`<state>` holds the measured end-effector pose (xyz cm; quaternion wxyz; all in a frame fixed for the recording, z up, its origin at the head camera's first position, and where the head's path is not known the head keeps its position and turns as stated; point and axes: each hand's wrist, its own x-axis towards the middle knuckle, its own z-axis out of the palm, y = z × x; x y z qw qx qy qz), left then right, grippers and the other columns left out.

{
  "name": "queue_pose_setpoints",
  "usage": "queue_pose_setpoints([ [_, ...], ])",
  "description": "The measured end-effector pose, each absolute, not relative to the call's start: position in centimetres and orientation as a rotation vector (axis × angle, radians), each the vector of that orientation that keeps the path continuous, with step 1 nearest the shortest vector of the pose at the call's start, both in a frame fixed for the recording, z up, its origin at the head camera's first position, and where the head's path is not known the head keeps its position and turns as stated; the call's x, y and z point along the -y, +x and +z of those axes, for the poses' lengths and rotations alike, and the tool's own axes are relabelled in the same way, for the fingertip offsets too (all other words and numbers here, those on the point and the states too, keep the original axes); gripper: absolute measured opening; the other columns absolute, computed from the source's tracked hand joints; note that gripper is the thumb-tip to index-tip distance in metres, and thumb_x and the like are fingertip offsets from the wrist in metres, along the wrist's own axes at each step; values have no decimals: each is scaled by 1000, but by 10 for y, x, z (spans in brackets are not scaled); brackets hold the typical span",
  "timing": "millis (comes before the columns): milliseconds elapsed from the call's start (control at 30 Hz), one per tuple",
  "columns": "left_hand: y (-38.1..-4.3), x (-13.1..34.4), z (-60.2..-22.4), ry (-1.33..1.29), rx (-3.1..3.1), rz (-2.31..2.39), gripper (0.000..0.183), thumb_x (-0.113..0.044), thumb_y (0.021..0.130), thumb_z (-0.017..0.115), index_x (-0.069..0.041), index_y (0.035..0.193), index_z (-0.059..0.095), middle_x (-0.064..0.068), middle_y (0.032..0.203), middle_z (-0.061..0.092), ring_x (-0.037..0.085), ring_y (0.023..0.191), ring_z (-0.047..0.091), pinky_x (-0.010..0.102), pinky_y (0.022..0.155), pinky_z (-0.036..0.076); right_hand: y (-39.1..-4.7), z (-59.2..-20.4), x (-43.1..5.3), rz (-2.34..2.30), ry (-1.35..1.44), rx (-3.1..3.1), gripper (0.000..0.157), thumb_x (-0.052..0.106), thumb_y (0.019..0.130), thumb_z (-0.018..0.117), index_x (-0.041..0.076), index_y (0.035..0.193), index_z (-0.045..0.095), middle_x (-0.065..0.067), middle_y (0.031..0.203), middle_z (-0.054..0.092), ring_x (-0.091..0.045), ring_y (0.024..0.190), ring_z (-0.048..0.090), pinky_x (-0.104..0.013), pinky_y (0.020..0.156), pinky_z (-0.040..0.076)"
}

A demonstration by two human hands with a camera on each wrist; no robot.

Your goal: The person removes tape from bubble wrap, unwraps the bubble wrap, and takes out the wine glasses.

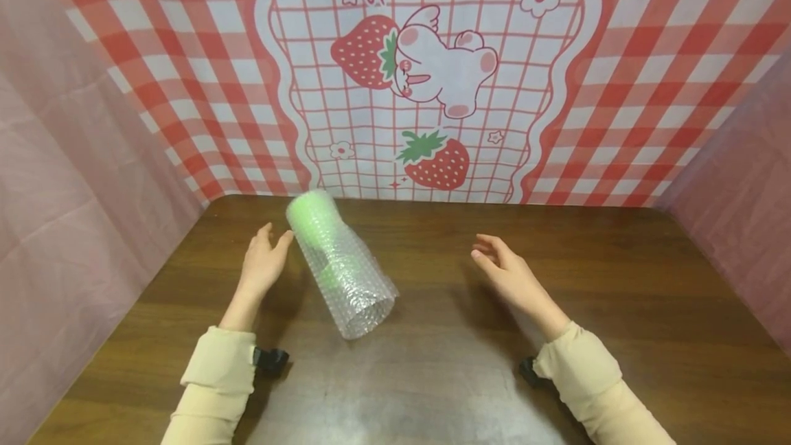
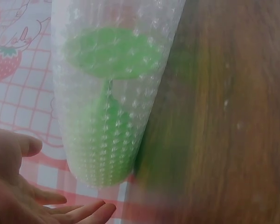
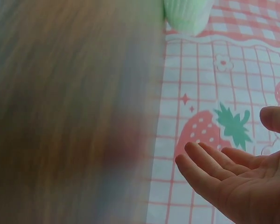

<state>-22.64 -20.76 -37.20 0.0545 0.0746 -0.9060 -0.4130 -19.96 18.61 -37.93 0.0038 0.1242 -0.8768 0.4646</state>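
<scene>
A green goblet-shaped thing with a flat round foot and a thin stem lies inside a sleeve of clear bubble wrap (image 1: 355, 273). The wrapped piece rests aslant on the table, left of centre, its open end towards me. Through the film, the green foot (image 2: 113, 52) shows in the left wrist view. My left hand (image 1: 262, 263) is just left of the wrap's far end, fingers spread; whether the thumb touches the film I cannot tell. Well to the right, my right hand (image 1: 509, 277) hovers over the table with relaxed fingers and holds nothing.
The brown wooden table (image 1: 432, 376) reaches back to an upright red-and-white checked cloth (image 1: 624, 88) printed with strawberries. Pink curtains (image 1: 74, 156) hang at both sides. Each sleeve bears a dark wrist camera (image 1: 270, 361).
</scene>
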Motion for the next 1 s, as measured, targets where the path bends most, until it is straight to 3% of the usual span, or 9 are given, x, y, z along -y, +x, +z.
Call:
queue_pose_setpoints([
  [367,-233,199,-365,189,2778,-1244,70,-44,87,34,4,134,13,26,135,18,38,122,18,50,99,18,-207,-382,-153,1433,474,2771,50,39,87,43,6,124,36,-15,117,50,-25,104,49,-41,86,41],
  [1000,-239,180,-364,209,2747,-1337,74,-46,85,37,0,135,10,26,133,16,40,119,23,49,98,21,-202,-382,-117,1488,531,2819,51,41,85,45,9,124,37,-13,117,50,-22,103,50,-38,87,41],
])
